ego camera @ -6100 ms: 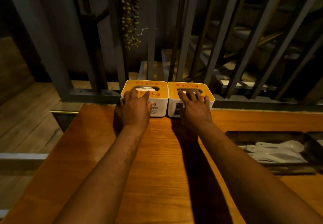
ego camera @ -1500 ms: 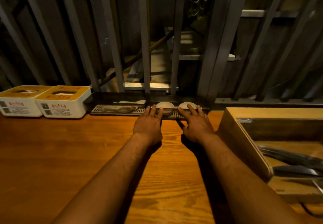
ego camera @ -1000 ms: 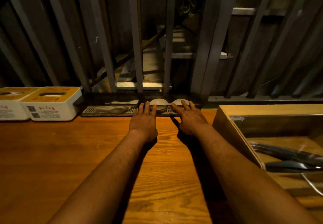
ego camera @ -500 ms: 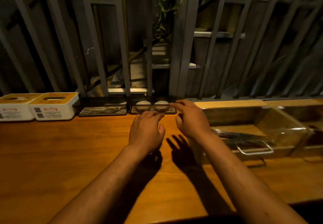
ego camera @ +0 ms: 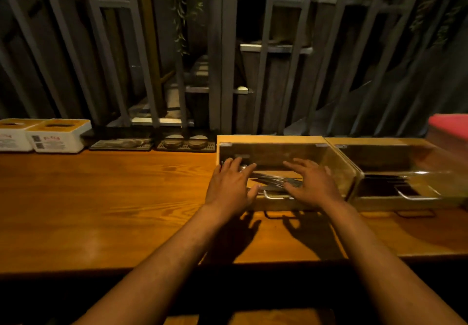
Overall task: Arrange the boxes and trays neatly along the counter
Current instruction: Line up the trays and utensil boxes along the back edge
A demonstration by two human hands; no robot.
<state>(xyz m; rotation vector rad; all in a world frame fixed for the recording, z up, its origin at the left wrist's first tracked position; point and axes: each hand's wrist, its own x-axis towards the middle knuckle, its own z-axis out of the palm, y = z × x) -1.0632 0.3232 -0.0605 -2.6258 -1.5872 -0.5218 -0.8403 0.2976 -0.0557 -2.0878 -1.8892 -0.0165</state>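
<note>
Along the counter's (ego camera: 101, 198) back edge, left to right: two tissue boxes (ego camera: 58, 135), two trays (ego camera: 121, 144), two wooden boxes (ego camera: 273, 142).

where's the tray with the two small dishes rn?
In the head view, the tray with the two small dishes sits at the counter's back edge, left of centre, between a second dark tray and the wooden utensil box.
</note>
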